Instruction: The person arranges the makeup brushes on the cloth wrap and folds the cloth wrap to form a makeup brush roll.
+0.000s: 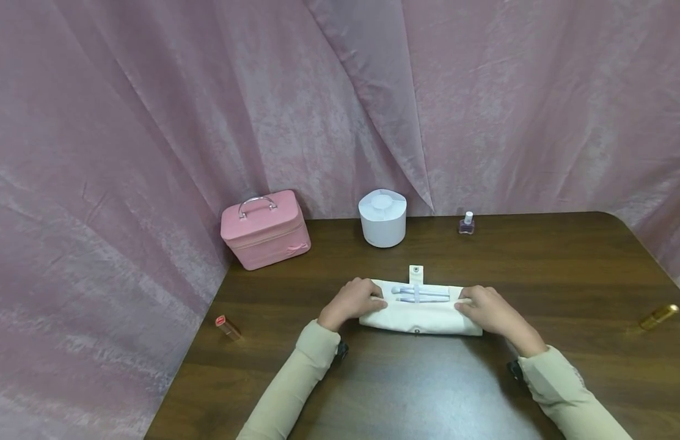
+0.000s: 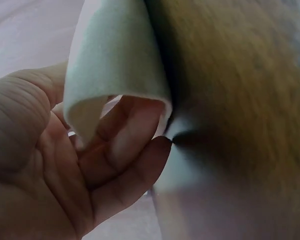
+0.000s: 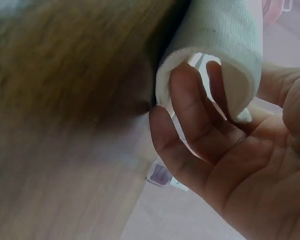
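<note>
A white felt brush roll [image 1: 422, 315] lies on the brown table [image 1: 405, 391], its near half folded over. Pale blue brushes [image 1: 422, 294] show in the open strip, and a snap tab [image 1: 416, 274] sticks out behind. My left hand [image 1: 353, 302] grips the roll's left end and my right hand [image 1: 485, 308] grips its right end. The left wrist view shows the fingers [image 2: 125, 145] tucked inside the felt fold [image 2: 115, 60]. It is the same in the right wrist view, where the fingers [image 3: 195, 115] curl into the fold [image 3: 225, 40].
A pink vanity case [image 1: 265, 229] stands at the back left and a white round container [image 1: 382, 218] at the back middle. A small nail polish bottle [image 1: 467, 223] is to its right. A lipstick [image 1: 228, 327] lies near the left edge, a gold tube [image 1: 658, 316] far right. Pink curtain all round.
</note>
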Motion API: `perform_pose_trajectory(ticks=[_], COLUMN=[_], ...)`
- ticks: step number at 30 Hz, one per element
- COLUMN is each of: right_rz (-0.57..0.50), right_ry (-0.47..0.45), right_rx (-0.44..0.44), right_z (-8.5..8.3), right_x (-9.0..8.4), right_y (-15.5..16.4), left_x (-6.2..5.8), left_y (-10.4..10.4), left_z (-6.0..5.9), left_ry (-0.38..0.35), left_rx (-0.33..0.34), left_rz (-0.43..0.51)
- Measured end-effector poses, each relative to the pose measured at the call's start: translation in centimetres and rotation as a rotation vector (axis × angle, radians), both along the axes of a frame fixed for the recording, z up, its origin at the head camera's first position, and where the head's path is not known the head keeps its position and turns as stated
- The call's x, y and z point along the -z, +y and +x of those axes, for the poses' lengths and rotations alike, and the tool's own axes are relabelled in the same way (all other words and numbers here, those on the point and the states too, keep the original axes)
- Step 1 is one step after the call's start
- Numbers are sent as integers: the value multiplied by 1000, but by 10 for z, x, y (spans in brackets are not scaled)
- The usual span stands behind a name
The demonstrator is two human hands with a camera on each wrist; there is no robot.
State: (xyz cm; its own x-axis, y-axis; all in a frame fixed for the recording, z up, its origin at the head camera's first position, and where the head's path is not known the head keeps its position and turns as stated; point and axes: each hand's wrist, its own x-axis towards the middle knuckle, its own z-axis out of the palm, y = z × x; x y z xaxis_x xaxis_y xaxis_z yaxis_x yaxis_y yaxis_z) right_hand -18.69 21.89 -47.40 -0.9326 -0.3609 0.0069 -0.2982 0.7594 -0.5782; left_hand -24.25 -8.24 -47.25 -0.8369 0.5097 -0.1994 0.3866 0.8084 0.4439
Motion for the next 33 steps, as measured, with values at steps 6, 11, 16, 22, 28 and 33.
perform_pose_trajectory(ticks=[6, 11, 16, 22, 28, 33], right_rz=[35, 42, 52, 56, 33, 18], right_ry=[-5, -4, -19, 34, 241, 396], right_rx=[19, 25, 33, 40, 65, -42], right_z=[-1, -1, -2, -1, 11, 24], right_x=[-1, -3, -1, -1, -9, -10], right_y=[-4, -7, -7, -8, -19, -33], left_x=[2, -8, -18, -17, -15, -9], left_y=[2, 5, 13, 22, 23, 22], left_z=[0, 10, 26, 37, 39, 40], left_ry=[19, 137, 195, 202, 212, 210], left_rx=[-27, -4, 219, 353, 346, 341], left_rz=[-34, -67, -9, -36, -51, -53])
